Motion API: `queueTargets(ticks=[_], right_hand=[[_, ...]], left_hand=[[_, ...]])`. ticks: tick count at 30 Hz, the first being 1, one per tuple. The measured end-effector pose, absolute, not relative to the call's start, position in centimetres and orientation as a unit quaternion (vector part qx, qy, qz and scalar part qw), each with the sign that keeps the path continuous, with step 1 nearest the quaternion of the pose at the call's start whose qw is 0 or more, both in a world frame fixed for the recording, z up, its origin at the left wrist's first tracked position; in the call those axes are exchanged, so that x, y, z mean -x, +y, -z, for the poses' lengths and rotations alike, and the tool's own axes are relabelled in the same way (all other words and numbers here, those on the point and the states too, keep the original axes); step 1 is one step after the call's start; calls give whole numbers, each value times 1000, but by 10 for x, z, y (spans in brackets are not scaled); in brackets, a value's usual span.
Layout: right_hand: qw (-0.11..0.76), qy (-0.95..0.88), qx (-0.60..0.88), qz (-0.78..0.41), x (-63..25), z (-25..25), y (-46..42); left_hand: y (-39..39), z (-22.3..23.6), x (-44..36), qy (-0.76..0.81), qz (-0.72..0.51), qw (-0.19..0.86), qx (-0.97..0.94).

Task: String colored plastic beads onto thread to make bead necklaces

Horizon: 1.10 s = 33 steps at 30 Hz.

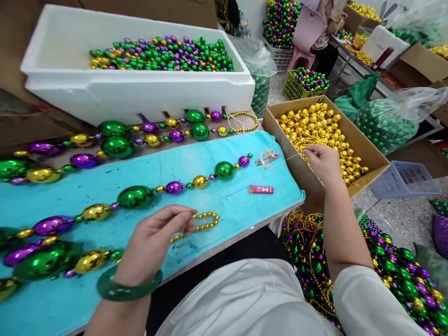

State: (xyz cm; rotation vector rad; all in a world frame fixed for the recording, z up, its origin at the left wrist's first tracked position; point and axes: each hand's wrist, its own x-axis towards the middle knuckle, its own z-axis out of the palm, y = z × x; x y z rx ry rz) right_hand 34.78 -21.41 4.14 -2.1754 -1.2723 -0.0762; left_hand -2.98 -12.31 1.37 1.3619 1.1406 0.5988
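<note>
My left hand (164, 228), with a green bangle (129, 291) at its wrist, is closed on a short loop of small gold beads (210, 219) above the blue cloth. At the near edge of the cardboard box, my right hand (325, 163) pinches a thin pale thread (290, 157) that stretches leftward over the cloth. A strand of green, purple and gold beads (136, 198) lies across the cloth between my hands. Scissors (268, 158) with a white band around them and a small pink packet (261, 189) rest near the cloth's right end.
Behind the strands stands a white foam box (140, 88) part-filled with mixed beads. Gold beads fill the cardboard box (371, 175). Bead garlands (402, 275) hang low on my right. Farther back are a yellow basket (290, 88), a pink chair (308, 30) and a person.
</note>
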Motion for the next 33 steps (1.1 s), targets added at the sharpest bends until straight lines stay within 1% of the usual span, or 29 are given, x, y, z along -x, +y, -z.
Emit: queueTargets(ticks=[3,6,9,11,13,15,16,18,20,22,26,30,31,33], right_hand=[[279,-488,825,48,-359,-52,-210],[240,-478,844,33,-378,-50,-208],[172,-448,877,5,-397,-39,-210],[126,-459,879,8,-399,-31,-213],[132,-481,866,49,-386,-25,-216],[176,-500,843,93,-357,-18,-220],[195,-515,829,92,-339,-14,-222],[198,-583,788,26,-302,-4,-225],[160,-643,748,-44,-271,10,-227],[122,-668,731,-68,-251,23,-226],[85,-661,742,-69,-243,36,-222],[62,-665,740,-81,-247,31,-222],[68,-670,734,-88,-247,27,-223],[109,-671,728,-93,-250,17,-224]], left_hand=[[-121,-15,18,491,-237,576,-609],[-123,-16,5,491,-233,582,-605],[-128,-14,-13,467,-187,596,-626],[-129,-8,-25,467,-177,606,-619],[-125,0,-32,484,-187,633,-574],[-120,10,-35,495,-198,676,-509],[-118,14,-34,495,-200,697,-478],[-116,20,-30,486,-195,735,-431],[-116,22,-26,466,-175,769,-401],[-116,21,-21,446,-150,793,-387],[-116,17,-15,435,-136,792,-406],[-115,14,-11,429,-144,776,-440],[-115,14,-10,427,-150,774,-444],[-115,12,-9,426,-165,769,-447]])
